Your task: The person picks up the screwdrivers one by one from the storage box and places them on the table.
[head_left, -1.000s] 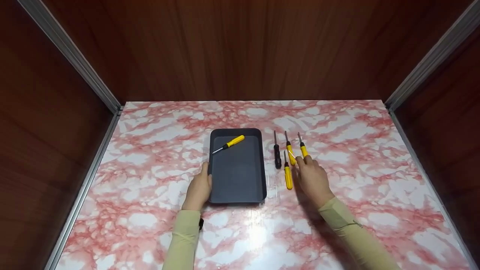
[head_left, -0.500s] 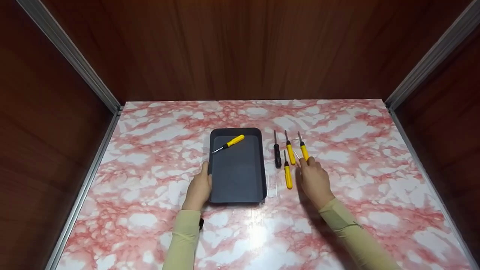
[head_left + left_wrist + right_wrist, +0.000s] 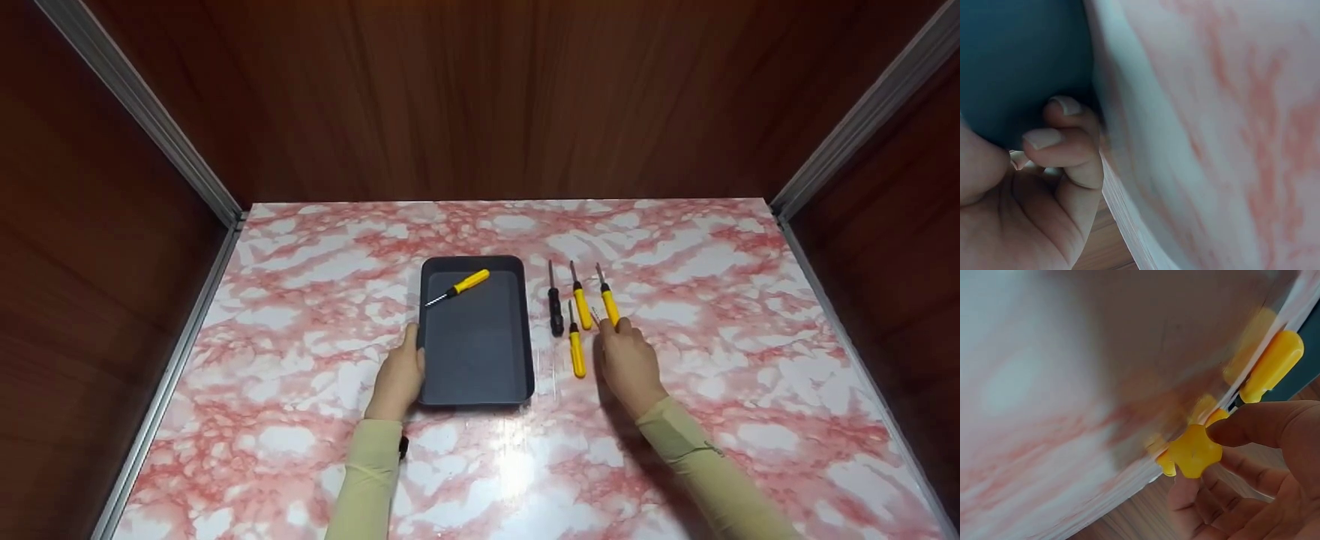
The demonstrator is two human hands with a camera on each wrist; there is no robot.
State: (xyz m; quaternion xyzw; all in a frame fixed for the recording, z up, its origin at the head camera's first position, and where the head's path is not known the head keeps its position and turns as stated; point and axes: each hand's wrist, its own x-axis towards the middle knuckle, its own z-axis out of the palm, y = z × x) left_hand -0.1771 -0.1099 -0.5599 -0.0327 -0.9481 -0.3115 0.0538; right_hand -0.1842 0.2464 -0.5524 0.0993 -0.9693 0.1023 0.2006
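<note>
My left hand (image 3: pixel 397 375) grips the left wall of a dark grey rectangular tray (image 3: pixel 529 375); the left wrist view shows fingers curled against the tray's side (image 3: pixel 1022 56). Inside the tray a yellow-handled screwdriver (image 3: pixel 471 281) lies slantwise near the far end. My right hand (image 3: pixel 630 360) pinches another yellow screwdriver (image 3: pixel 1196 451) by its handle, whose lobed end faces the right wrist camera. In the head view the hand hides that handle, and only a thin bit of shaft (image 3: pixel 595 315) shows ahead of the fingertips. A yellow screwdriver (image 3: pixel 609 304) lies just beyond them.
Between tray and right hand lie a black screwdriver (image 3: pixel 555 311) and two yellow ones, one farther back (image 3: pixel 582 306) and one nearer (image 3: pixel 577 354). The red-and-white marbled table (image 3: pixel 315 315) is enclosed by dark wood panels (image 3: pixel 480 97) behind and at both sides.
My right hand has shifted slightly right and back toward me, the held screwdriver's shaft moving off the neighbouring yellow handle. The left hand and tray stay put.
</note>
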